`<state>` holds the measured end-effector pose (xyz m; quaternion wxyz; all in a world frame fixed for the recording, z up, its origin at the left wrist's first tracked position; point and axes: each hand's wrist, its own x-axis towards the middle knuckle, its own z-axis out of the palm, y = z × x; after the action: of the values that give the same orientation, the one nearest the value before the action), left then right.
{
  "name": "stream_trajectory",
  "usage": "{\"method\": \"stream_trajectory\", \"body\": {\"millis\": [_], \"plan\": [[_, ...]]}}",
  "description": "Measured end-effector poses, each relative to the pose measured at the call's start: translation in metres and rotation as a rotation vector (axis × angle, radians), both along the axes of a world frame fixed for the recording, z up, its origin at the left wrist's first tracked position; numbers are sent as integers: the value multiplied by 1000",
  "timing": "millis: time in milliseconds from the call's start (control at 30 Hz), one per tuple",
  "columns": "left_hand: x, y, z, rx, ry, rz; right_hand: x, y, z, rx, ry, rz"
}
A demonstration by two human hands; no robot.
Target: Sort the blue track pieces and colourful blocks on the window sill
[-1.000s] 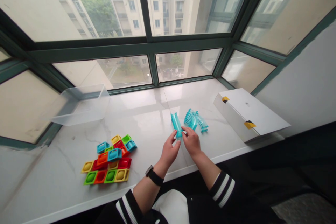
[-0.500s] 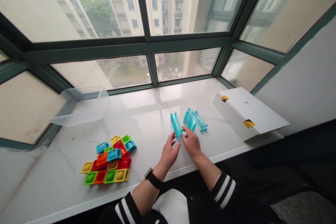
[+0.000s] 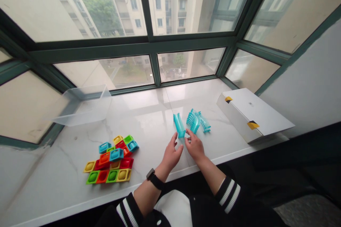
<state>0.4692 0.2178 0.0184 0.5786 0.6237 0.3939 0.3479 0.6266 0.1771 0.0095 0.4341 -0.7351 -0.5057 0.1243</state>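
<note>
A straight, see-through turquoise track piece (image 3: pixel 179 125) with raised ribs at its ends lies on the white countertop. My left hand (image 3: pixel 172 151) is at its near end, thumb and fingers apart, nothing gripped between them. On the other side of that end is my right hand (image 3: pixel 195 145), fingers loosely spread, with its fingertips close to or touching the piece; I cannot tell which. Just beyond the right hand lie a curved turquoise track piece (image 3: pixel 193 121) and a shorter turquoise track piece (image 3: pixel 205 122), close together.
Colourful plastic blocks (image 3: pixel 112 163) are piled at the left front of the countertop (image 3: pixel 149 120). A clear plastic bin (image 3: pixel 82 117) stands at the back left. To the right lies a white box (image 3: pixel 253 113) with yellow-black tabs. Windows border the far side.
The view has shifted very slightly. Both hands and the turquoise pieces stay in nearly the same places.
</note>
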Motion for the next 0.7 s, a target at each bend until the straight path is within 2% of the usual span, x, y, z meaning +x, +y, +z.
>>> {"method": "stream_trajectory", "body": {"millis": [167,333,400,533,633,700], "plan": [[-38,7,16,116,77,23,4,-22,-22,30,74,-4],[-113,4,43,261,145,136,8,-49,-38,65,-6,181],[-147,1,54,317,185,252,8,-52,-39,63,-52,233],[-213,4,67,427,348,531,10,-49,-41,30,-83,244],[-259,17,65,514,520,731,11,-46,-43,27,-108,254],[-284,29,57,575,653,783,12,-46,-44,34,-126,260]]}}
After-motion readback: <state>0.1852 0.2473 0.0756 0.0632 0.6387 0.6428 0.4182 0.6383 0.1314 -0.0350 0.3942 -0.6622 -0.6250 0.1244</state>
